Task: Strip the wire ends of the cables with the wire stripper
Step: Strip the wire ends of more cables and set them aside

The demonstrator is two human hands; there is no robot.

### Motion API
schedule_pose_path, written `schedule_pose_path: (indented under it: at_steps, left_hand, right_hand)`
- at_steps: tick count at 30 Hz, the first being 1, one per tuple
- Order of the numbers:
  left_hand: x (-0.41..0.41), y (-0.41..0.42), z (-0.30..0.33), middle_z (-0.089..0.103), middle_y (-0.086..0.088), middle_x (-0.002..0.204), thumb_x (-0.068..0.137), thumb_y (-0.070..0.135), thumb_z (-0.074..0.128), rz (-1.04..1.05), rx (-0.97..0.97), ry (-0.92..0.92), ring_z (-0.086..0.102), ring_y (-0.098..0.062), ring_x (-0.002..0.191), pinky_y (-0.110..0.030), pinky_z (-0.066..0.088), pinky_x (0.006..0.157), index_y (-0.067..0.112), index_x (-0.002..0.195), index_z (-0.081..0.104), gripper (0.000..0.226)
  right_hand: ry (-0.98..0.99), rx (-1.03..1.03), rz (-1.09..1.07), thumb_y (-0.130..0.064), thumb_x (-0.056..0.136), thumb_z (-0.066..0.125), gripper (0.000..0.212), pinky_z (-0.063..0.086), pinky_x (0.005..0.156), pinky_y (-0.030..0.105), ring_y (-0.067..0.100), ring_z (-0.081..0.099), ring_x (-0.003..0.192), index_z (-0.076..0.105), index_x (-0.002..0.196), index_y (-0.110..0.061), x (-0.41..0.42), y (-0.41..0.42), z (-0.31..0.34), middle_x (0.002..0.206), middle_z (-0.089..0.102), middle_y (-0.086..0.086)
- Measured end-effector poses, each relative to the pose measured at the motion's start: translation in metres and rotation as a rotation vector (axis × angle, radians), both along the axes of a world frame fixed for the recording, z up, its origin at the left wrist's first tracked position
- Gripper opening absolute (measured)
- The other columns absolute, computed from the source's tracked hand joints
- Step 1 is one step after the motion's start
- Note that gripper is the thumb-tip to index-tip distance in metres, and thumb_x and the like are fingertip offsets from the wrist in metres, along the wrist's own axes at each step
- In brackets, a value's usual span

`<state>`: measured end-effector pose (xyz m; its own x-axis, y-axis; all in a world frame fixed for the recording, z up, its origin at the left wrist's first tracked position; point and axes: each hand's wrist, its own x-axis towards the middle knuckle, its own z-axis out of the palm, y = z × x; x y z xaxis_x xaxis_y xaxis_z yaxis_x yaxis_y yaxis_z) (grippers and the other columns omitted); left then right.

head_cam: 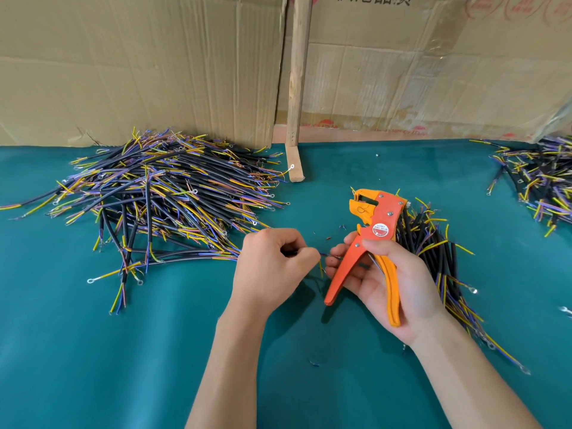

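The scene is backed by cardboard sheets [139, 66] propped upright along the far edge, with a wooden stick [296, 88] leaned between them. Below them the bench [108, 366] is covered in teal cloth. On its left part a large pile of cables [164, 196] is heaped, black-sheathed with yellow, blue and brown cores fanned out at the ends; some ends are fitted with small ring terminals. A second heap of cables [433, 252] is seen at the right, partly hidden behind the right hand, and a third heap [538, 181] is cut off by the right edge of the view.

The wire stripper [373, 239], orange with yellow handle parts, is held upright above the bench by the right hand [399, 283]: its handles are spread, the thumb is laid across the orange handle and the yellow handle is cradled in the palm.

The left hand [272, 267] is curled, and a single cable [322, 257] is pinched between its thumb and fingers, the thin cores being pointed toward the fingertips of the right hand. Whether those fingertips touch the cores cannot be told.

A few small insulation scraps [314, 363] are scattered on the cloth near the hands.
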<state>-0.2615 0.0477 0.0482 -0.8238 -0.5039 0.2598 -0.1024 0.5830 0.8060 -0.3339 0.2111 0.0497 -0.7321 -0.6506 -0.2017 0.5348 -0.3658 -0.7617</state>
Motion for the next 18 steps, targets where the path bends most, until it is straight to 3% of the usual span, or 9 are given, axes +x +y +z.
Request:
schedule_pose_path:
  at_steps: [4, 18]
  left_hand:
    - [-0.0007, -0.0002, -0.0011, 0.050, -0.004, 0.052, 0.064, 0.030, 0.057, -0.005, -0.002, 0.003, 0.039, -0.014, 0.052, -0.030, 0.038, 0.052, 0.015, 0.055, 0.059, 0.018]
    - [0.0003, -0.0003, -0.0014, 0.051, -0.003, 0.052, 0.063, 0.031, 0.058, 0.000, 0.034, 0.002, 0.038, -0.010, 0.050, -0.029, 0.037, 0.050, 0.015, 0.055, 0.059, 0.018]
  right_hand:
    - [0.019, 0.014, 0.004, -0.016, 0.078, 0.067, 0.023, 0.060, 0.080, 0.045, 0.040, 0.069, 0.087, 0.069, 0.096, -0.002, -0.0002, 0.0000, -0.0006, 0.090, 0.066, 0.024]
    - [0.013, 0.025, 0.028, -0.016, 0.079, 0.066, 0.018, 0.060, 0.077, 0.045, 0.038, 0.069, 0.083, 0.072, 0.091, -0.004, 0.0021, -0.0004, 0.0008, 0.087, 0.064, 0.021]
